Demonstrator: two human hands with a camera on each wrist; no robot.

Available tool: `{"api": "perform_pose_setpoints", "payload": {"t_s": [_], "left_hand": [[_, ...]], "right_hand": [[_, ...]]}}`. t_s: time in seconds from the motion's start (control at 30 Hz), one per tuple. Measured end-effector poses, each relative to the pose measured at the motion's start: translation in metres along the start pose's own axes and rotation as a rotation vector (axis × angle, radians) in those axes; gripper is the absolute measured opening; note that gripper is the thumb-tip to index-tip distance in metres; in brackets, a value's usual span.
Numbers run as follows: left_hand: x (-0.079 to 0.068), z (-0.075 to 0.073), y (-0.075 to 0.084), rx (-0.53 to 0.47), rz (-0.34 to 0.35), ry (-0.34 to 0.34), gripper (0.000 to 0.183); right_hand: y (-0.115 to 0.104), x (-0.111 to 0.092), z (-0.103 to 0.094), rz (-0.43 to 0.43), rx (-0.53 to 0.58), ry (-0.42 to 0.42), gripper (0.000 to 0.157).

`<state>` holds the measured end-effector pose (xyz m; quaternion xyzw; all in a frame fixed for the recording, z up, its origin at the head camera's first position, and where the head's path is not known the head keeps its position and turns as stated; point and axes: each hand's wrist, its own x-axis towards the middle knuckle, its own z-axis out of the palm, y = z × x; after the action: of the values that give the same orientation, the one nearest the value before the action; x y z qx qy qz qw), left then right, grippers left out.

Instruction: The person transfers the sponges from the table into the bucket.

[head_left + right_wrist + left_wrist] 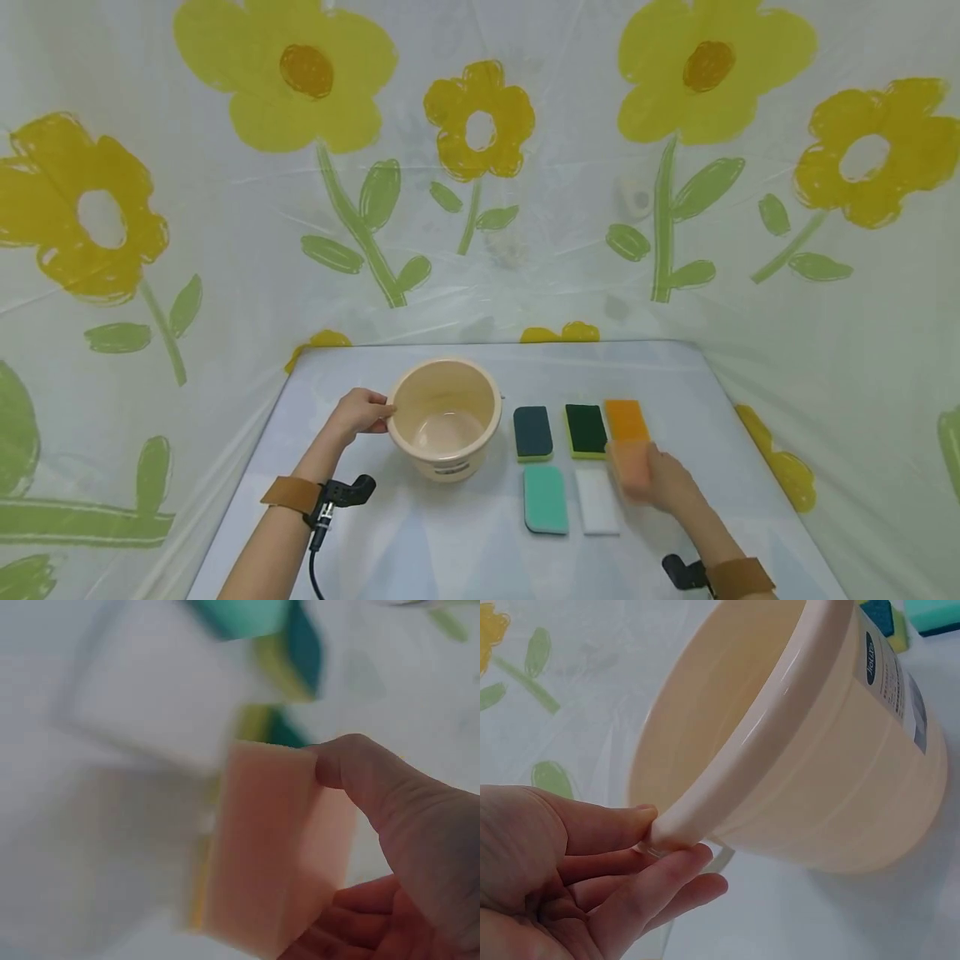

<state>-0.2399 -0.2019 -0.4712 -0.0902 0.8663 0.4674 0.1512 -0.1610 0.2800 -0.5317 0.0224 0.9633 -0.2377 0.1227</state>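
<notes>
A cream plastic bucket (448, 467) stands upright on the table, a printed label on its side. My left hand (362, 412) pinches its rim on the left; in the left wrist view the thumb (619, 825) lies over the rim and the fingers are beneath. A peach-pink sponge (262, 840) is gripped between the thumb and fingers of my right hand (671, 482), tilted above the table. Behind it lies an orange sponge (627, 419), partly overlapped in the head view. Left of the right hand is a white sponge (597, 502).
Between bucket and right hand lie a dark blue-grey sponge (532, 432), a dark green sponge (586, 428) with a yellow-green side, and a turquoise sponge (545, 498). A white flowered curtain (555, 275) surrounds the table (450, 550) at the back and sides.
</notes>
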Motion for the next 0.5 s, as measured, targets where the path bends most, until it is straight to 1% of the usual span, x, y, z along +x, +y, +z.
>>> {"api": "perform_pose_setpoints", "payload": {"t_s": [0.03, 0.07, 0.13, 0.2, 0.27, 0.37, 0.43, 0.5], "left_hand": [[0.0, 0.0, -0.001, 0.002, 0.003, 0.003, 0.03], [-0.001, -0.001, -0.001, -0.002, 0.0, 0.008, 0.03], [-0.001, -0.001, -0.002, -0.007, 0.0, 0.013, 0.03], [0.0, -0.001, -0.002, -0.013, 0.004, 0.009, 0.031], [0.001, 0.0, -0.002, -0.024, 0.001, 0.007, 0.031], [0.002, 0.001, -0.002, -0.024, -0.004, 0.006, 0.032], [0.002, 0.001, -0.002, -0.025, -0.012, 0.012, 0.032], [0.002, 0.002, -0.001, -0.022, -0.008, 0.014, 0.032]], "right_hand": [[-0.013, 0.005, -0.009, -0.036, 0.003, 0.017, 0.069], [-0.027, 0.011, -0.018, -0.091, 0.004, 0.034, 0.066], [-0.06, 0.022, -0.035, -0.199, 0.006, 0.051, 0.063], [-0.097, 0.033, -0.049, -0.289, 0.002, 0.029, 0.065], [-0.133, 0.042, -0.058, -0.371, 0.006, -0.007, 0.067], [-0.182, 0.054, -0.057, -0.465, -0.006, -0.078, 0.063], [-0.208, 0.062, -0.049, -0.516, -0.03, -0.116, 0.063], [-0.229, 0.069, -0.036, -0.559, -0.059, -0.152, 0.063]]}}
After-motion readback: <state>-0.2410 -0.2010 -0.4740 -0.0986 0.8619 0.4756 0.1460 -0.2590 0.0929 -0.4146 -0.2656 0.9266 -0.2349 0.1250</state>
